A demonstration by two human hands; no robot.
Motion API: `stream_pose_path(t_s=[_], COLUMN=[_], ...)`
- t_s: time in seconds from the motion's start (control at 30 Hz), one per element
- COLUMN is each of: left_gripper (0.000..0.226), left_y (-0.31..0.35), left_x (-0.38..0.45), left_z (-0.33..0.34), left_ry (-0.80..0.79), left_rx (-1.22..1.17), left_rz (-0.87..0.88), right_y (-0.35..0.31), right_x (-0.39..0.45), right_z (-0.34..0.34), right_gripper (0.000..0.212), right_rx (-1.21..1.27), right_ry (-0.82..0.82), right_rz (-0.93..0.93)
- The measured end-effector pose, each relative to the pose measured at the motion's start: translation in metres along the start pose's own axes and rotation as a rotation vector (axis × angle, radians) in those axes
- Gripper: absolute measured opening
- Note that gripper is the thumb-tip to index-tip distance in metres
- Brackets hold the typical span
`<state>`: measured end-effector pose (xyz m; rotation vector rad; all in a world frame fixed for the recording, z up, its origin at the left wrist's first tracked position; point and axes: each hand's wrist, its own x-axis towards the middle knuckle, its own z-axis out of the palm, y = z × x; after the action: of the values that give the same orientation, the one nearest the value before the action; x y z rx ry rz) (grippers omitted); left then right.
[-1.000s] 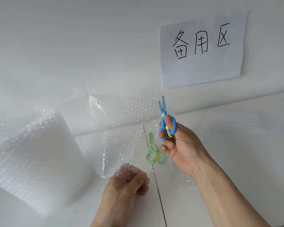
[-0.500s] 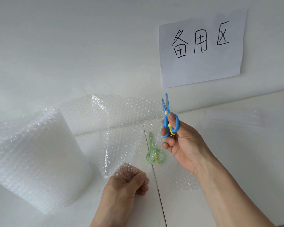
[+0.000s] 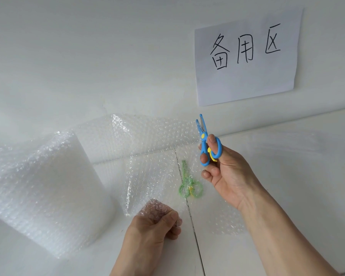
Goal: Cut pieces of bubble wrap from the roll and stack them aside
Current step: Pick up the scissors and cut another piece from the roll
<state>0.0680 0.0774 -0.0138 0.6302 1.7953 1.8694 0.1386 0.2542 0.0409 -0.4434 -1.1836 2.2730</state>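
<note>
Gripping clear bubble wrap [image 3: 147, 176] corner, left hand [image 3: 153, 224] fingers curled; right hand [image 3: 227, 176] fingers holding blue scissors [image 3: 207, 144] upright

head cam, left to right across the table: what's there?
bubble wrap roll → left hand gripping the sheet's corner → green scissors under the wrap → blue scissors in the right hand.

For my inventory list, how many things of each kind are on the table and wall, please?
Scissors: 2 (blue scissors in the right hand, green scissors under the sheet)
Bubble wrap roll: 1
Paper sign: 1
Total: 4
</note>
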Motion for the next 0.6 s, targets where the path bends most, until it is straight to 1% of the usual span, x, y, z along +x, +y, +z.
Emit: stream_pose_path(t_s=[0.17, 0.3, 0.37, 0.53, 0.6], left_gripper=[0.013, 0.016, 0.017, 0.015, 0.011], left_y=[0.0016, 0.0008, 0.0004, -0.0003, -0.0006], left_x=[-0.0039, -0.0050, -0.0047, -0.0056, -0.0053], left_z=[-0.0009, -0.0024, -0.0026, -0.0039, -0.0050], left_ry=[0.002, 0.012, 0.013, 0.001, 0.005], left_rx=[0.038, 0.052, 0.046, 0.070, 0.083], left_rz=[0.021, 0.023, 0.020, 0.029, 0.029], right_y=[-0.0004, 0.0007, 0.0016, -0.0002, -0.0005], right_x=[0.0000, 0.0008, 0.0012, -0.0001, -0.0009], right_z=[0.0001, 0.0005, 0.0011, 0.0015, 0.0020], right_gripper=[0.051, 0.051, 0.049, 0.035, 0.036], right_rx=[0.061, 0.081, 0.085, 0.019, 0.018], right_ry=[-0.020, -0.043, -0.045, -0.015, -0.032], right_rz=[0.025, 0.025, 0.022, -0.005, -0.010])
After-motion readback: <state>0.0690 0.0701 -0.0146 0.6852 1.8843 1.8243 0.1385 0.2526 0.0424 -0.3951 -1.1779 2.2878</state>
